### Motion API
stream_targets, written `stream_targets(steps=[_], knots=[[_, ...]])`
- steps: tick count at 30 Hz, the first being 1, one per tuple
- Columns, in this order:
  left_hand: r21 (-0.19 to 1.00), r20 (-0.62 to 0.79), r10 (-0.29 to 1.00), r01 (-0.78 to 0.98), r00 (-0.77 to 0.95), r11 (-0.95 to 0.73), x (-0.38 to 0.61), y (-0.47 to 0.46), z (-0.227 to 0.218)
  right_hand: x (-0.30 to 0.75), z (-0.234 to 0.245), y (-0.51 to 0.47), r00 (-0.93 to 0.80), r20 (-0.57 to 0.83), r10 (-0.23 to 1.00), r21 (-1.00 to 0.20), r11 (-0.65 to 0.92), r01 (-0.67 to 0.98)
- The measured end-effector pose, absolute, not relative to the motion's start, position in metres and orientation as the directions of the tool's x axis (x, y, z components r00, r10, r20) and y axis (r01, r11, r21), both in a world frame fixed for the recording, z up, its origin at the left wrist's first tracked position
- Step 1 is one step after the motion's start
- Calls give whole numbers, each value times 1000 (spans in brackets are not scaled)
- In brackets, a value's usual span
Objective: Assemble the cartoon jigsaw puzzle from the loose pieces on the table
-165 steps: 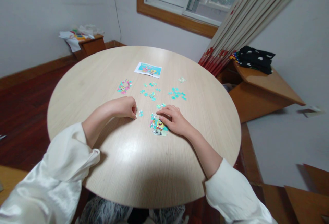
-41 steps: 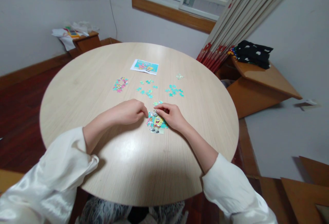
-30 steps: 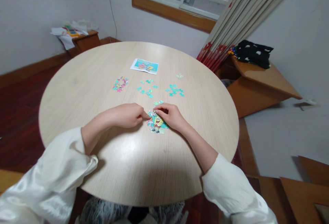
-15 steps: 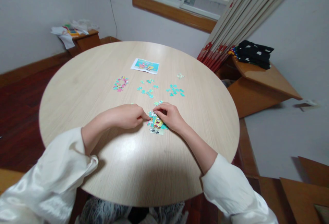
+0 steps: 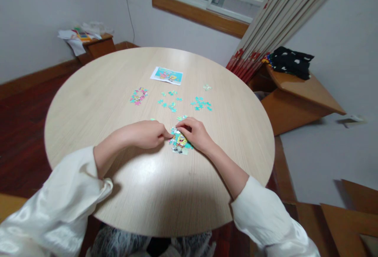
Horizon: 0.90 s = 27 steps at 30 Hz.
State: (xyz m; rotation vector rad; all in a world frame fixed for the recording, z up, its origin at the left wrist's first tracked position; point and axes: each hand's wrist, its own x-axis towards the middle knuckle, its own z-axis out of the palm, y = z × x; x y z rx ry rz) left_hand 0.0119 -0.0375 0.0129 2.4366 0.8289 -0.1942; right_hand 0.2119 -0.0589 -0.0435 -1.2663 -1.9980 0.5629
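Note:
A partly joined jigsaw puzzle [image 5: 181,142] with a yellow cartoon figure lies flat on the round table in front of me. From the left, my left hand [image 5: 147,134] touches its edge with an outstretched index finger; the other fingers are curled in. My right hand [image 5: 195,131] reaches over the puzzle's upper right part, thumb and index finger pinched on a small puzzle piece at its top edge. The fingers mostly hide that piece. Just beyond the right hand's fingertips are more joined green-blue pieces [image 5: 182,118].
Loose puzzle pieces lie in groups: pink ones [image 5: 138,96] at left, green-blue ones [image 5: 171,101] mid-table, turquoise ones [image 5: 201,103] at right, pale ones [image 5: 207,87] behind. A printed reference picture [image 5: 167,76] lies farther back on the table [image 5: 88,91]. A wooden stool [image 5: 298,95] stands at right.
Almost nothing differs. Both hands stay at the puzzle in nearly the same pose, and the loose pieces have not moved.

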Motion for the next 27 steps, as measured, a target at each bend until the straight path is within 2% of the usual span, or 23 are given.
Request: stream_targets(steps=[13, 27], knots=[[453, -314, 529, 614, 788, -646, 12, -38, 14, 213, -44, -58, -273, 333, 903, -701, 430, 568], [508, -293, 535, 603, 792, -615, 11, -37, 12, 211, -48, -57, -173, 225, 959, -848, 281, 449]])
